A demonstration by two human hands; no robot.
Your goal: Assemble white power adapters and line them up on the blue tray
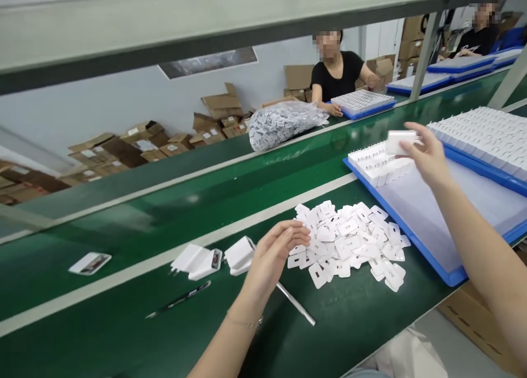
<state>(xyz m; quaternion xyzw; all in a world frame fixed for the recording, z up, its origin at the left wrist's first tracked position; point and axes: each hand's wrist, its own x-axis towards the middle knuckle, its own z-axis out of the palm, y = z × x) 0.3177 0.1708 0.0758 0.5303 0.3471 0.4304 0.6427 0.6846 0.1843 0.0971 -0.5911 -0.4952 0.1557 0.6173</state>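
My right hand (428, 150) grips a white charger housing (399, 142) between thumb and fingers, above the near-left corner of a blue tray (415, 249). Under it, rows of white charger housings (376, 164) with metal prongs pointing up stand in that tray. My left hand (280, 243) is at the left edge of a pile of small white cover plates (349, 238), each with a slot. Its fingers are loosely curved and I see nothing held in them. Left of this hand lie a few white chargers (241, 254), their open ends showing inner parts.
Black tweezers (179, 299) and a metal rod (296, 305) lie on the green bench. A lone charger (89, 263) is on the green belt. Across it, a person (340, 73) handles a filled tray (362, 102) beside a bag of white parts (284, 124). A full tray (486, 139) overlaps mine.
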